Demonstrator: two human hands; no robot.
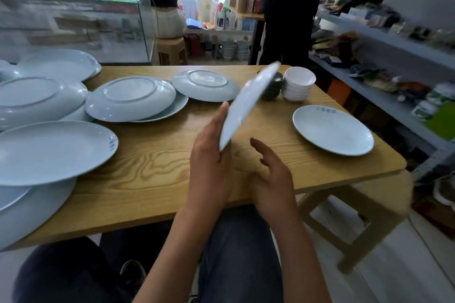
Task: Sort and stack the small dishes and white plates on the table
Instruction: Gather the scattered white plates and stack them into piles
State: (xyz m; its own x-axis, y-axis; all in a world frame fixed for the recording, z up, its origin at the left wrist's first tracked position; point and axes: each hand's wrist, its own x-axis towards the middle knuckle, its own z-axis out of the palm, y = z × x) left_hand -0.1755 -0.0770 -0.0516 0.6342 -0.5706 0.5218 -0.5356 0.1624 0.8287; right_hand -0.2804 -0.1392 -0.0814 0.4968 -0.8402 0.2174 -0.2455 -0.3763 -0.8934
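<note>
Plate (246,106), white and tilted steeply on edge, hangs above the table (160,167), gripped at its lower rim by the left hand (211,152). Right hand (270,174) hovers beside it, fingers relaxed and apart. Far back, stacked white bowls (298,83) touch stacked dark dishes (273,86).

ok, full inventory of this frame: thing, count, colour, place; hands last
tilted white plate: 1, white, held on edge above table centre
upright white plate: 1, white, right side of table
upside-down white plates: several, white, overlapping across far centre and left
large oval white platters: several, white, left edge, partly stacked
small white dishes: 1 stack, white, far right
small dark dishes: 1 stack, dark, beside white stack, partly hidden
wooden table: 1, light wood
left hand: holds tilted plate's lower rim
right hand: open, empty, beside it
</note>
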